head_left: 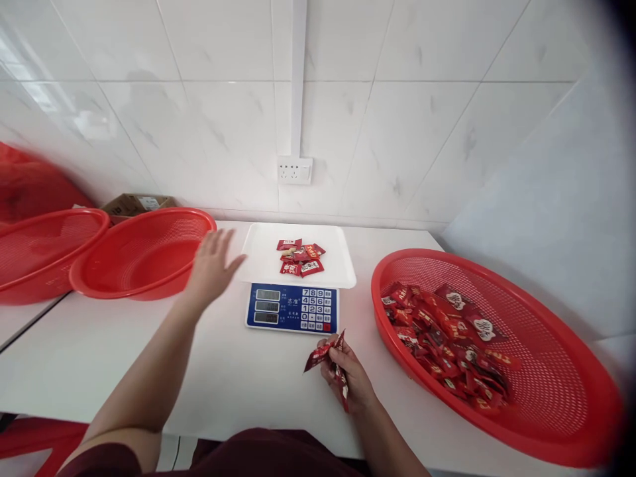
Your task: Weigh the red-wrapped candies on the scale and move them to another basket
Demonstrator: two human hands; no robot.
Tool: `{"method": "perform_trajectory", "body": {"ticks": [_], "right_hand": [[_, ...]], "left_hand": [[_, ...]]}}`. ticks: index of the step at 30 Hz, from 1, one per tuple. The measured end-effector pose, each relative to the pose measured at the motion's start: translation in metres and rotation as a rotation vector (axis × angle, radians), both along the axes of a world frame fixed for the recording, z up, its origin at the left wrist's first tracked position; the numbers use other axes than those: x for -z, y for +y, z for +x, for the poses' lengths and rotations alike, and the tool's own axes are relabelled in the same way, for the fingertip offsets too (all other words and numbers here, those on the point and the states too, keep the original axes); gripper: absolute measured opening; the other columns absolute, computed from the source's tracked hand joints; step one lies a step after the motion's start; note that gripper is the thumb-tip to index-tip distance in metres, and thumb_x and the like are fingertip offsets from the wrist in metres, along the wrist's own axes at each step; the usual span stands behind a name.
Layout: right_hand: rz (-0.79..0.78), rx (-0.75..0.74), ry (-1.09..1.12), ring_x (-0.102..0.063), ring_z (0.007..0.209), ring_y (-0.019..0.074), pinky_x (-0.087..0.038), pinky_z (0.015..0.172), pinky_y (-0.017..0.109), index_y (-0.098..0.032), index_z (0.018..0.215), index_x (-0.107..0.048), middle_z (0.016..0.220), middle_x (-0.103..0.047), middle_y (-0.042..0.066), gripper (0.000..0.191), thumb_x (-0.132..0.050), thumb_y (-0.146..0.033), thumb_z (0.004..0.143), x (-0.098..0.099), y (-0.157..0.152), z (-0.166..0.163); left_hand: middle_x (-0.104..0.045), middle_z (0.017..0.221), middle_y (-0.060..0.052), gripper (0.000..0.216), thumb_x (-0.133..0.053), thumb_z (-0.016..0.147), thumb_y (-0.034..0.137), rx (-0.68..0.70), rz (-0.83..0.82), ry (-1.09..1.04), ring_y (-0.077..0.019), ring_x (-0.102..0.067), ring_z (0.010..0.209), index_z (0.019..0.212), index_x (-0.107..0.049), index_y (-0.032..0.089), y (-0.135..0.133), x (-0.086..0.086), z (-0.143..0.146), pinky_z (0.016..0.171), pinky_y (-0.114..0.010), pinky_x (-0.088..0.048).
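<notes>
Packets (316, 358), small & red, are poking out of the R hand (350, 374), above the table's (233, 391) front half, just off the near R corner of the scale (292, 309). R fingers are curling nearly closed on them, thumb pressing on top; at least 2 pkts showing, exact no. unclear. L hand (211, 273) is hanging w/ fingers wide apart & thumb out, gripping nothing visible, btwn the L edge of the tray (258, 255) and the R rim of the red basket (144, 288); touching rim or not, can't tell. More pkts are lying in a loose pile (301, 257) approx. mid-tray, and a bigger heap (442, 338) is resting along the L side of the mesh basket (556, 371) by the table's R edge.

Handling: pkts are looking v. light, thin-skinned & soft, prob. slippery since the wrap is shining; contents maybe squashable, so hard squeezing mid-pkt is risking a split. Best hold prob. = thumb + index pinching a flat end seam; w/ several at once, loose ones are likely sliding btwn fingers.
</notes>
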State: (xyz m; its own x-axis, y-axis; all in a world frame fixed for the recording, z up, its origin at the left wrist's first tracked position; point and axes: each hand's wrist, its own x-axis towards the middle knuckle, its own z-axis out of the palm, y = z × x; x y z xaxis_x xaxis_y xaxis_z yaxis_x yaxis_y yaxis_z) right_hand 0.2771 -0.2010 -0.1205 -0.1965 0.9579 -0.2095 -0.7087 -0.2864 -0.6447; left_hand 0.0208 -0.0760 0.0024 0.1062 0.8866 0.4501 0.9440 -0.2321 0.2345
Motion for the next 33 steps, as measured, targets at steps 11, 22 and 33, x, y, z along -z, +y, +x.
{"method": "perform_trajectory", "body": {"ticks": [11, 22, 33], "right_hand": [[-0.013, -0.034, -0.081, -0.038, 0.037, 0.0022, -0.025, 0.035, 0.016, -0.023, 0.067, -0.062, 0.07, -0.06, -0.001, 0.015, -0.074, -0.031, 0.061, 0.004, 0.0, -0.002], [-0.006, -0.049, -0.175, -0.038, 0.039, 0.0038, -0.024, 0.038, 0.017, -0.024, 0.067, -0.065, 0.064, -0.057, -0.002, 0.014, -0.074, -0.033, 0.06, 0.006, 0.001, -0.005], [0.057, -0.072, -0.206, -0.039, 0.041, 0.0046, -0.025, 0.038, 0.017, -0.021, 0.066, -0.063, 0.069, -0.059, -0.001, 0.016, -0.075, -0.03, 0.059, -0.004, -0.002, -0.004]], "left_hand": [[-0.066, 0.101, -0.012, 0.05, -0.029, 0.089, 0.049, -0.276, -0.323, 0.231, -0.0294, -0.058, 0.098, 0.117, -0.052, 0.016, -0.047, 0.023, -0.102, 0.096, -0.048, -0.032], [-0.062, 0.114, -0.004, 0.034, -0.04, 0.088, 0.041, 0.295, -0.159, -0.11, -0.0198, -0.055, 0.105, 0.111, -0.057, 0.022, -0.003, -0.005, -0.002, 0.088, -0.03, -0.045], [-0.061, 0.117, -0.002, 0.027, -0.046, 0.083, 0.028, 0.552, -0.326, 0.134, -0.0199, -0.05, 0.11, 0.104, -0.061, 0.021, 0.095, 0.001, 0.081, 0.093, -0.029, -0.039]]}}
